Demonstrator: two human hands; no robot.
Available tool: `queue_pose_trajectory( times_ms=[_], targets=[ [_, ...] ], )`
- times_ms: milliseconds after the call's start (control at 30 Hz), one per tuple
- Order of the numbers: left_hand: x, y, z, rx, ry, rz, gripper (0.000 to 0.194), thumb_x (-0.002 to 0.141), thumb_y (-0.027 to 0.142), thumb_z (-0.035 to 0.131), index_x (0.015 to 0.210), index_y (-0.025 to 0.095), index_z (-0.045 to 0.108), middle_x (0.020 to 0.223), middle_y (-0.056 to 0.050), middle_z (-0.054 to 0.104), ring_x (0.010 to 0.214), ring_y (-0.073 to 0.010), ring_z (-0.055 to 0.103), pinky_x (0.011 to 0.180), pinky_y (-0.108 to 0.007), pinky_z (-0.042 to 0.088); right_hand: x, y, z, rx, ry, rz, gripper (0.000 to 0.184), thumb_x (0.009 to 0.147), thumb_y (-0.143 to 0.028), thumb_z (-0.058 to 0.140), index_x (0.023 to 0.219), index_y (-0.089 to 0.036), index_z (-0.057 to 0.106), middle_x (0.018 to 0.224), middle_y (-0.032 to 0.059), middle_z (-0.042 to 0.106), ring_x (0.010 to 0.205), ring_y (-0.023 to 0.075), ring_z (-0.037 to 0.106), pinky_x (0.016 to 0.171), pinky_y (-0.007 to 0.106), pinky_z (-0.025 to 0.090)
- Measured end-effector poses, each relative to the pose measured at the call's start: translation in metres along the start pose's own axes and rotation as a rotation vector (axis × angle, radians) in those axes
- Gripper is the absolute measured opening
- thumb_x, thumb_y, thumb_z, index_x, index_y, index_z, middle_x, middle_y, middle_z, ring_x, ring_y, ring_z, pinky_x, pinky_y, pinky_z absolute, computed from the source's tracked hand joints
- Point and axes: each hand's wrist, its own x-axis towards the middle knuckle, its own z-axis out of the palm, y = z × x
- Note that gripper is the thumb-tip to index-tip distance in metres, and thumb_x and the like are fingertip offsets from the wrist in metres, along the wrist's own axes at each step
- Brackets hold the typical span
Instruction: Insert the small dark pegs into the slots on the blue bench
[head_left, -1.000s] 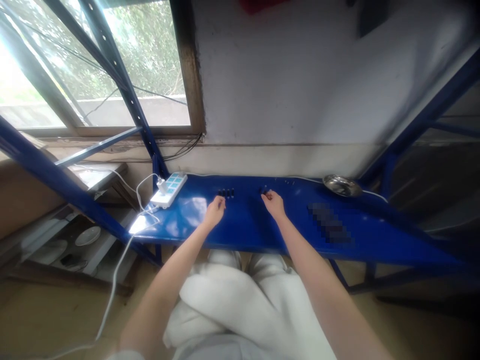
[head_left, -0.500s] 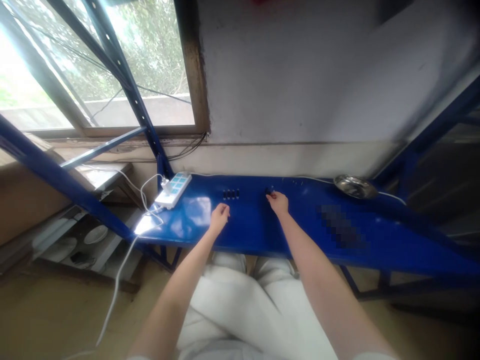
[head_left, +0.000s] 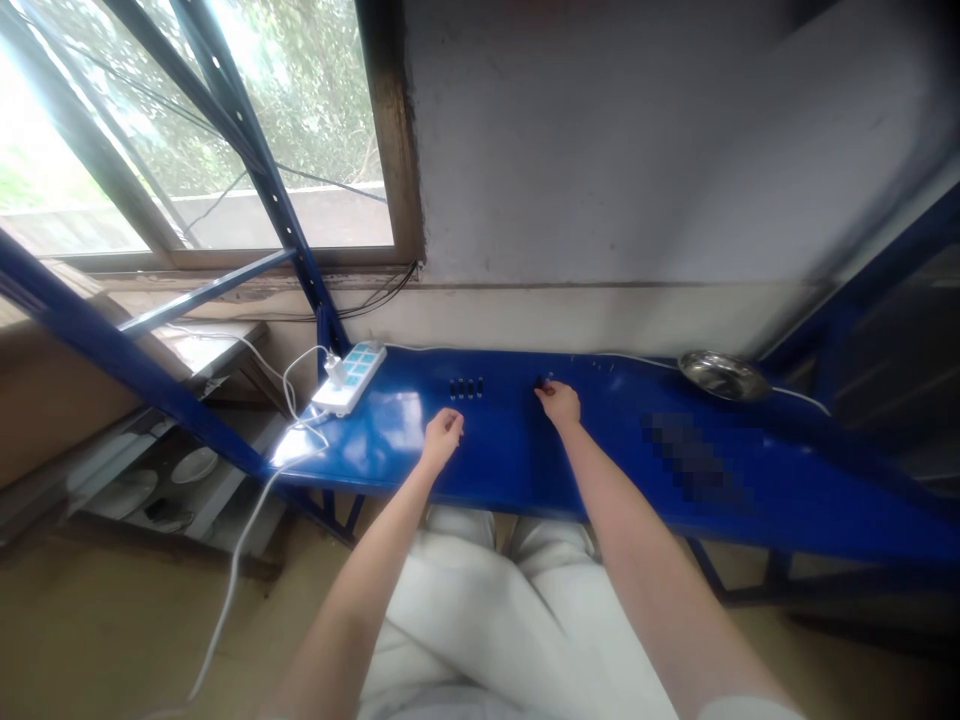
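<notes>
My right hand is over the blue table, its fingertips pinched on a small dark piece that they partly cover. Several small dark cylinder-like pieces with light ends stand or lie side by side in a short row; their exact kind is too small to make out. Just in front of that row, my left hand hovers with its fingers curled together. Whatever it may hold is hidden.
A white power strip with a plug and cable sits at the table's left end. Tiny bits lie along the back edge. A shiny metal dish rests at back right, near a blurred dark patch. Blue rack posts flank the table.
The view has shifted slightly, so the table's things appear a little to the right. Both hands keep nearly the same places and finger positions.
</notes>
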Motion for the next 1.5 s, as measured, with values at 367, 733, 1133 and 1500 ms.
queue_pose_trajectory(
  times_ms=[367, 733, 1133, 1500],
  targets=[
    [-0.001, 0.0, 0.0, 0.038, -0.015, 0.001, 0.022, 0.081, 0.034, 0.044, 0.088, 0.016, 0.056, 0.069, -0.002, 0.059, 0.053, -0.009, 0.052, 0.049, -0.021, 0.043, 0.004, 0.011, 0.004, -0.025, -0.031, 0.015, 0.025, 0.081, -0.021, 0.051, 0.101, -0.011, 0.061, 0.096, 0.0127, 0.066, 0.088, 0.0197, 0.061, 0.072, 0.026, 0.045],
    [-0.002, 0.001, -0.001, 0.044, -0.021, 0.015, 0.024, 0.082, 0.035, 0.045, 0.088, 0.016, 0.057, 0.07, -0.002, 0.06, 0.054, -0.0093, 0.053, 0.049, -0.021, 0.044, 0.005, 0.004, 0.002, -0.024, -0.028, 0.12, 0.024, 0.078, -0.021, 0.054, 0.096, -0.011, 0.066, 0.095, 0.014, 0.067, 0.089, 0.0232, 0.063, 0.069, 0.026, 0.045],
    [-0.003, 0.002, -0.001, 0.037, -0.021, -0.009, 0.023, 0.081, 0.035, 0.045, 0.088, 0.016, 0.056, 0.071, -0.002, 0.06, 0.055, -0.0096, 0.053, 0.048, -0.02, 0.043, 0.01, 0.004, -0.009, 0.022, -0.129, 0.095, 0.026, 0.068, -0.017, 0.062, 0.092, -0.007, 0.065, 0.079, 0.0131, 0.068, 0.076, 0.0198, 0.064, 0.062, 0.023, 0.046],
    [0.002, -0.008, 0.002, 0.015, -0.005, 0.031, 0.022, 0.081, 0.034, 0.045, 0.086, 0.015, 0.056, 0.067, -0.002, 0.058, 0.051, -0.0085, 0.051, 0.048, -0.019, 0.042, -0.035, -0.009, -0.02, 0.144, -0.162, -0.071, 0.019, 0.076, -0.021, 0.053, 0.089, -0.014, 0.064, 0.085, 0.0072, 0.068, 0.08, 0.0161, 0.064, 0.071, 0.024, 0.048]
  ],
)
